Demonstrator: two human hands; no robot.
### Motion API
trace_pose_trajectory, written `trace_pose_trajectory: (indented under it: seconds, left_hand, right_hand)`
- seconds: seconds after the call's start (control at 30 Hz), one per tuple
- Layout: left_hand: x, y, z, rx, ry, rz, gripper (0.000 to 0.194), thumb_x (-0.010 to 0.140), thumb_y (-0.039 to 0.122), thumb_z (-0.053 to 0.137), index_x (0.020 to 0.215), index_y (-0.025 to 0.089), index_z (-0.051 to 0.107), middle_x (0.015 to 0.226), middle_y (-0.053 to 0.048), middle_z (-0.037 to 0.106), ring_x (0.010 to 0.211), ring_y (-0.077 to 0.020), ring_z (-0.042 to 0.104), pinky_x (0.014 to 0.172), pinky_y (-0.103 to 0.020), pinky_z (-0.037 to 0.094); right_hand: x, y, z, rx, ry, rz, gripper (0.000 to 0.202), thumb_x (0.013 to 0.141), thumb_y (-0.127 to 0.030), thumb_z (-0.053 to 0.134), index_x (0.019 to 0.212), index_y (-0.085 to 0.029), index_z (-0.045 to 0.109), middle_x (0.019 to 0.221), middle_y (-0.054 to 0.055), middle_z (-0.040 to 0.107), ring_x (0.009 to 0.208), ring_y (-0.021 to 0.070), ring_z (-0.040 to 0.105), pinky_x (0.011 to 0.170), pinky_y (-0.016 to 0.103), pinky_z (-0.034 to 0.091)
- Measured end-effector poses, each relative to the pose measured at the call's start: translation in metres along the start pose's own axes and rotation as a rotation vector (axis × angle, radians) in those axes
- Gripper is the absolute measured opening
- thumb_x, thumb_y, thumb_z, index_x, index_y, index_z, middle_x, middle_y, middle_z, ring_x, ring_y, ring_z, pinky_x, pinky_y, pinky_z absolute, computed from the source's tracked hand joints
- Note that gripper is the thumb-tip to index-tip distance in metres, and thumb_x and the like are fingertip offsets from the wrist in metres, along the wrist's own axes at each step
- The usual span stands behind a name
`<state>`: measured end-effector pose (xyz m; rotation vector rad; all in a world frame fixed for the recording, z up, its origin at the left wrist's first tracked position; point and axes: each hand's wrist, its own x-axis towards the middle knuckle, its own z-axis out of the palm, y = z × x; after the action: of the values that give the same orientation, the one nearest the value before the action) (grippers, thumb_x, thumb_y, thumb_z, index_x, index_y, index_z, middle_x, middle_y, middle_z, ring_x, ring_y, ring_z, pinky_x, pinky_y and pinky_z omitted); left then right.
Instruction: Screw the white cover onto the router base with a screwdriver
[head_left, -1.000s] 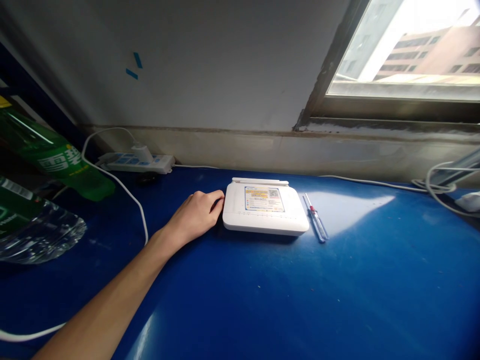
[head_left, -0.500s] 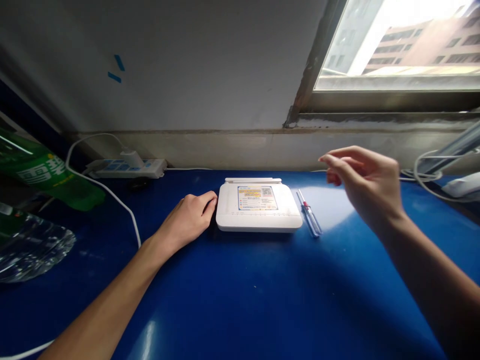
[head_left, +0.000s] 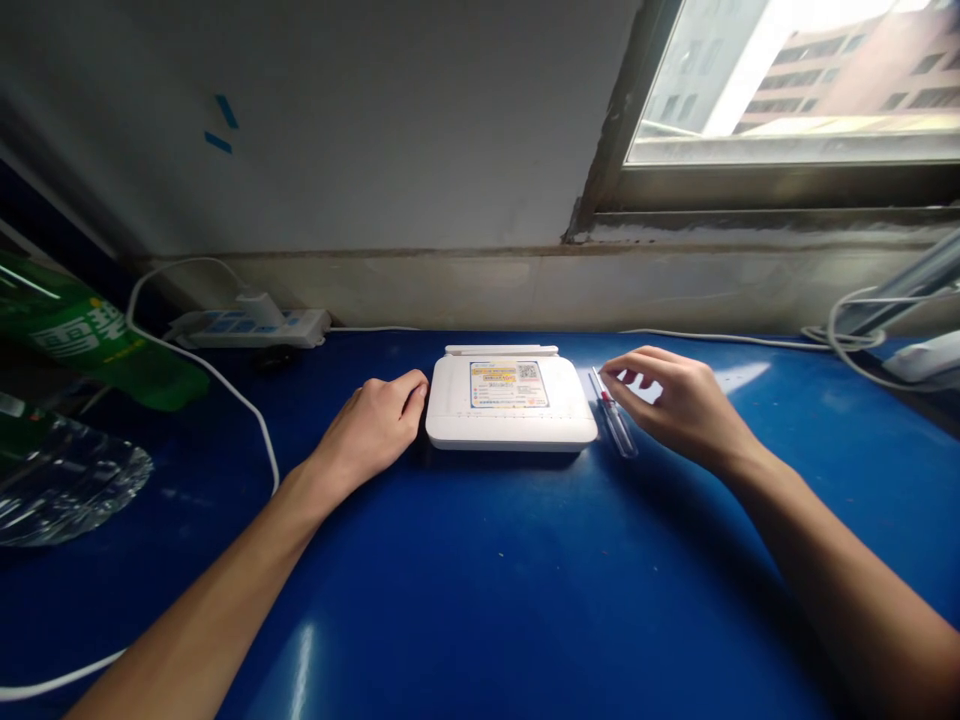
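A white router [head_left: 450, 410] with a printed label on top lies flat on the blue table, its antenna folded along the far edge. My left hand [head_left: 379, 415] rests by the router's left side with its fingers curled in; whether they touch the casing I cannot tell. To the router's right lies a screwdriver [head_left: 618, 430] with a clear handle and red collar, its tip pointing away from me. The thumb and forefinger of my right hand [head_left: 679, 405] come together at the screwdriver's shaft in a pinch, the other fingers curled behind.
A power strip [head_left: 304, 328] with a white plug stands by the wall at back left. A green bottle [head_left: 142, 360] and a clear bottle [head_left: 90, 490] lie at far left, near a white cable [head_left: 262, 430]. More cable [head_left: 840, 335] lies coiled at the right.
My right hand has come down and to the left, from above the table to the screwdriver. My left hand stays beside the router. The view has shifted slightly.
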<state>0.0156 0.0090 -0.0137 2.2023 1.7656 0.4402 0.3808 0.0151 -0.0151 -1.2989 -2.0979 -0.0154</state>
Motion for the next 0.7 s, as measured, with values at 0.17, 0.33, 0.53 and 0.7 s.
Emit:
trace_pose_trajectory:
  seconds: [0.17, 0.33, 0.53, 0.7]
  left_hand:
    - [0.0, 0.001, -0.001, 0.001, -0.002, 0.002, 0.031, 0.107, 0.037, 0.04, 0.106, 0.029, 0.07, 0.085, -0.003, 0.077, 0.07, -0.0233, 0.07, 0.061, -0.032, 0.037]
    - [-0.003, 0.003, -0.002, 0.025, 0.022, -0.021, 0.029, 0.107, 0.037, 0.04, 0.108, 0.031, 0.068, 0.084, -0.003, 0.077, 0.073, -0.0263, 0.072, 0.063, -0.033, 0.038]
    - [-0.003, 0.009, 0.001, 0.013, 0.253, 0.084, 0.025, 0.108, 0.035, 0.04, 0.114, 0.025, 0.063, 0.109, -0.007, 0.075, 0.096, -0.0274, 0.07, 0.079, -0.036, 0.05]
    - [0.008, 0.031, 0.002, 0.069, 0.069, 0.536, 0.05, 0.102, 0.052, 0.06, 0.144, 0.025, 0.061, 0.148, -0.013, 0.06, 0.14, -0.033, 0.051, 0.119, -0.049, 0.042]
  right_hand:
    - [-0.003, 0.005, 0.003, -0.001, -0.044, 0.021, 0.018, 0.097, -0.032, 0.064, 0.094, -0.021, 0.077, 0.093, 0.008, 0.076, 0.075, 0.0216, 0.066, 0.063, 0.033, 0.054]
    - [-0.006, 0.006, 0.009, 0.037, -0.131, 0.064, 0.031, 0.099, -0.043, 0.064, 0.117, -0.021, 0.077, 0.111, 0.011, 0.071, 0.087, 0.0235, 0.068, 0.069, 0.036, 0.057]
    - [-0.01, 0.001, 0.018, -0.026, -0.209, 0.144, 0.042, 0.099, -0.049, 0.061, 0.129, -0.022, 0.073, 0.13, 0.014, 0.058, 0.078, 0.0206, 0.067, 0.079, 0.043, 0.058]
    - [-0.01, -0.001, 0.023, -0.115, -0.226, 0.176, 0.037, 0.1, -0.045, 0.057, 0.119, -0.018, 0.073, 0.11, 0.012, 0.066, 0.071, 0.0214, 0.064, 0.072, 0.04, 0.053]
